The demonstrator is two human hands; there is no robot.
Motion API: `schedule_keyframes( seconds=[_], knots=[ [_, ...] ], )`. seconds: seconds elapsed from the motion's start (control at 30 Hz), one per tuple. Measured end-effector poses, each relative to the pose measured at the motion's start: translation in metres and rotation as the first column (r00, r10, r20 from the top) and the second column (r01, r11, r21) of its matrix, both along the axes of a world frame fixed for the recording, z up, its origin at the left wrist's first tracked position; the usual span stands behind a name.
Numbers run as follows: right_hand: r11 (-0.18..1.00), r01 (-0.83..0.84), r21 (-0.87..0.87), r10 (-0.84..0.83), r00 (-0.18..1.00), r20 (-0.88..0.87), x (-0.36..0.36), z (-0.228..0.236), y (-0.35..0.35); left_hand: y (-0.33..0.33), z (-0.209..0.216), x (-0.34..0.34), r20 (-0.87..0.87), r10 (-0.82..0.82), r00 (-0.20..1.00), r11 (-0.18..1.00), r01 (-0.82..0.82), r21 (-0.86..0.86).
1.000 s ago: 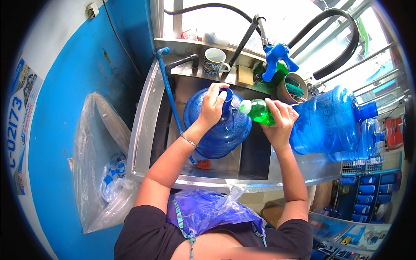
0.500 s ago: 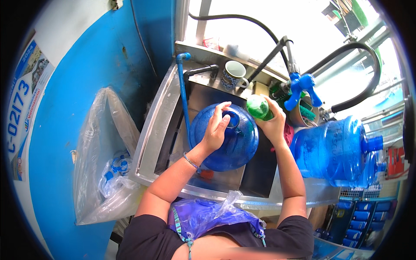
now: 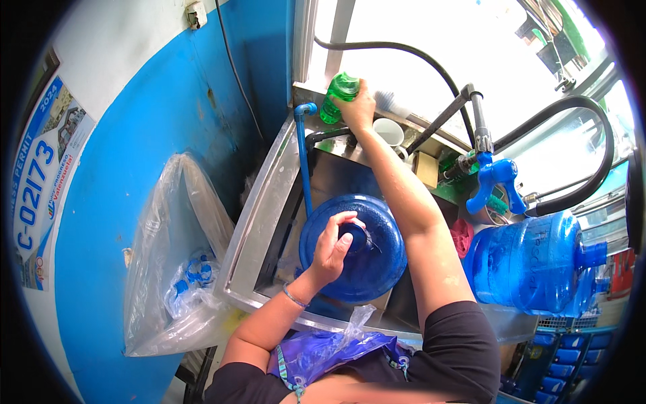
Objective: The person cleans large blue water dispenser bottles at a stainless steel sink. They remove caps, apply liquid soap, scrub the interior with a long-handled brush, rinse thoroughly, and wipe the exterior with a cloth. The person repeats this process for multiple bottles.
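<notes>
A big round blue water jug [image 3: 377, 266] stands in the steel sink [image 3: 262, 222], its neck pointing up toward me. My left hand [image 3: 330, 252] is closed round that neck, thumb and fingers curled at the rim. At the far left corner of the sink, my right arm is stretched out and my right hand [image 3: 361, 108] grips a green see-through bottle [image 3: 330, 111]. The bottle is over the back ledge, close to the top of a blue pipe [image 3: 303, 155]. Whether its base touches the ledge I cannot tell.
A white mug [image 3: 388, 131] and a yellowish block [image 3: 426, 170] sit along the back. Blue tap handles [image 3: 496, 182] hang at the right, above another blue jug [image 3: 525, 262] lying on its side. A clear plastic bag [image 3: 155, 269] holding blue caps hangs at the left.
My right hand has carried the green bottle from beside the jug's neck to the far left ledge. My left hand has stayed at the neck. The view has shifted slightly.
</notes>
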State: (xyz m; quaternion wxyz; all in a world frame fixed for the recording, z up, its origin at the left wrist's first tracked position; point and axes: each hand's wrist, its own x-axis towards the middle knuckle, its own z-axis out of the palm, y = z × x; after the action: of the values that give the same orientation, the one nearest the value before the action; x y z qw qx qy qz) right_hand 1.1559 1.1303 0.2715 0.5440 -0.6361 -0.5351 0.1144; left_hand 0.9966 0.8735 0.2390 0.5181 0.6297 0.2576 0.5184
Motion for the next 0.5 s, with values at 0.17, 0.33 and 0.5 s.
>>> schedule_keyframes(
  seconds=[0.17, 0.33, 0.5],
  knots=[
    [0.990, 0.020, -0.141, -0.003, 0.993, 0.117, -0.003, -0.041, 0.015, -0.001, 0.002, 0.002, -0.008, -0.011, 1.000, 1.000, 0.011, 0.000],
    [0.995, 0.046, -0.090, 0.001, 0.884, 0.467, 0.037, -0.052, -0.039, 0.005, 0.000, -0.001, 0.029, -0.042, 0.999, 0.999, 0.042, -0.003],
    [0.723, 0.529, -0.445, 0.000, 0.644, 0.765, 0.149, -0.081, -0.148, 0.014, -0.002, 0.001, 0.048, -0.093, 0.995, 0.995, 0.091, 0.029]
  ],
)
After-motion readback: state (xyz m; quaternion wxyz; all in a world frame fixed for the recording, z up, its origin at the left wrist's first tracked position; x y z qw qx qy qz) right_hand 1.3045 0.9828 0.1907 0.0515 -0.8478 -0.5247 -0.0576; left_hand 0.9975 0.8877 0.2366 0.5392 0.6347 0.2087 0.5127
